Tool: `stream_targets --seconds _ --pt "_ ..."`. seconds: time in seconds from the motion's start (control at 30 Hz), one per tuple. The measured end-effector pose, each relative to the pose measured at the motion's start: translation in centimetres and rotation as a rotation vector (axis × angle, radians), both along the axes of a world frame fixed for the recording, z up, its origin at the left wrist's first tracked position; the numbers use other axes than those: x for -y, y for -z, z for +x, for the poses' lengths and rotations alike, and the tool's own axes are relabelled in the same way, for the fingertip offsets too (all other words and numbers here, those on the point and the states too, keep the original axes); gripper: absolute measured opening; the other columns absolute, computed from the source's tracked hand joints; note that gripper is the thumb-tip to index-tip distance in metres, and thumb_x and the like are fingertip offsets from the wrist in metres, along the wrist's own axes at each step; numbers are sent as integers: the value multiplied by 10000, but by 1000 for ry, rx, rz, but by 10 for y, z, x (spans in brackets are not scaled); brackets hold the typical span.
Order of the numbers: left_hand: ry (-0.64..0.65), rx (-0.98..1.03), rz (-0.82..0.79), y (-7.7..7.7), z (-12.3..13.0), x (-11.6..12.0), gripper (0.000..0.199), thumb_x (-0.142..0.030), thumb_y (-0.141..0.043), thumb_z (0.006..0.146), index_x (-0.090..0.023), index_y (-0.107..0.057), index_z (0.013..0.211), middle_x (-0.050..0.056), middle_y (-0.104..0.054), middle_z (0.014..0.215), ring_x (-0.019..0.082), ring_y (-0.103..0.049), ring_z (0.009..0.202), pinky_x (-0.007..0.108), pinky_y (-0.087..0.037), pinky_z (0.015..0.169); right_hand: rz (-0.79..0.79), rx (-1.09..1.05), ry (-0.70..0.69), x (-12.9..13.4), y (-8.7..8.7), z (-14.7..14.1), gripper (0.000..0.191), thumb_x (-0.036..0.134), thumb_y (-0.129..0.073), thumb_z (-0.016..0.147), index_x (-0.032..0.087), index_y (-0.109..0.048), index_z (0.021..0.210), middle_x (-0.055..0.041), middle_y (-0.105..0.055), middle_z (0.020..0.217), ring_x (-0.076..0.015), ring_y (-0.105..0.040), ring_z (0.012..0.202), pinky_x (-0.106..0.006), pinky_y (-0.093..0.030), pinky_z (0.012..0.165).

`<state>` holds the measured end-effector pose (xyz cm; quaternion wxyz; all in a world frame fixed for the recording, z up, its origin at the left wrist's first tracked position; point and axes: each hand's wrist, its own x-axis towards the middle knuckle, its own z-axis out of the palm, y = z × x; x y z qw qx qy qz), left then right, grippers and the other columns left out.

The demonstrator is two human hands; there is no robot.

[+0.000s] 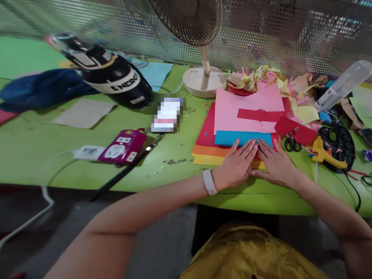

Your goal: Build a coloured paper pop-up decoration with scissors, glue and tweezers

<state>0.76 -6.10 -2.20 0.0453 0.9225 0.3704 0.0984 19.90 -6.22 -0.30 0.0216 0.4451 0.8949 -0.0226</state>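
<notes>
Head view: you sit at a green surface (pixel 171 178); take your blue paper (pixel 232 138) as the clock's centre. A black bottle (pixel 116 79) leans at 10 o'clock, and a fan (pixel 204 58) stands at 11. Beneath your work lies a stack of red, orange and yellow sheets (pixel 207 150); on it, reaching toward 12, is a pink sheet (pixel 226 110).

Your left hand (pixel 240 164) comes in from 6 o'clock, your right hand (pixel 274 166) from between 4 and 5. Both are opened out, palms down, fingers extended and gripping nothing; their fingertips touch the blue paper, and the two hands nearly meet at the inner fingers.

The blue paper is a narrow band at the near edge of the pink sheet. Its long axis runs crosswise, one end pointing to 9 o'clock, the other to 3, tipping slightly toward you at the right. A red strip (pixel 250 114) lies roughly parallel, toward 12 to 1. At 3 are a yellow glue gun (pixel 321 151) and, nearer, small scissors (pixel 292 145).
</notes>
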Motion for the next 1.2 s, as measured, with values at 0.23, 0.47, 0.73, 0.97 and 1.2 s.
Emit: stream_targets --seconds 0.23,0.47,0.73,0.97,1.2 --pt "-94 11 7 5 15 -3 606 -370 -369 977 11 -330 1447 252 -324 1526 311 -262 1452 554 -124 1179 -49 8 -19 -5 -3 4 896 719 -388 855 84 -331 1485 -205 -295 1555 -323 -258 1455 -613 -151 1159" --pt "-180 -85 47 1 20 4 836 -608 -370 933 80 -375 1407 322 -360 1472 389 -318 1412 614 -151 1150 -36 17 -26 -7 2 6 931 744 -409 822 102 -328 1491 -197 -287 1559 -325 -249 1458 -615 -145 1156" --pt "-326 -172 36 -11 16 11 994 -725 -423 843 119 -422 1369 389 -403 1402 454 -384 1356 655 -120 1128 -2 21 -23 -5 4 6 982 794 -365 810 84 -336 1487 -202 -294 1555 -329 -258 1454 -599 -131 1166" --pt "-455 -170 44 -4 2 18 1092 -795 -398 794 145 -430 1349 408 -427 1367 514 -398 1319 707 -69 1099 2 16 -17 -4 5 7 1003 818 -338 805 111 -288 1515 -191 -268 1566 -337 -244 1458 -601 -109 1171" --pt "-394 42 87 -17 -42 7 746 -642 -376 915 -41 -536 1327 263 -501 1407 379 -473 1308 595 -228 1133 -21 43 -19 -5 -1 5 1033 845 -297 791 98 -309 1504 -187 -283 1559 -335 -253 1455 -599 -104 1176"
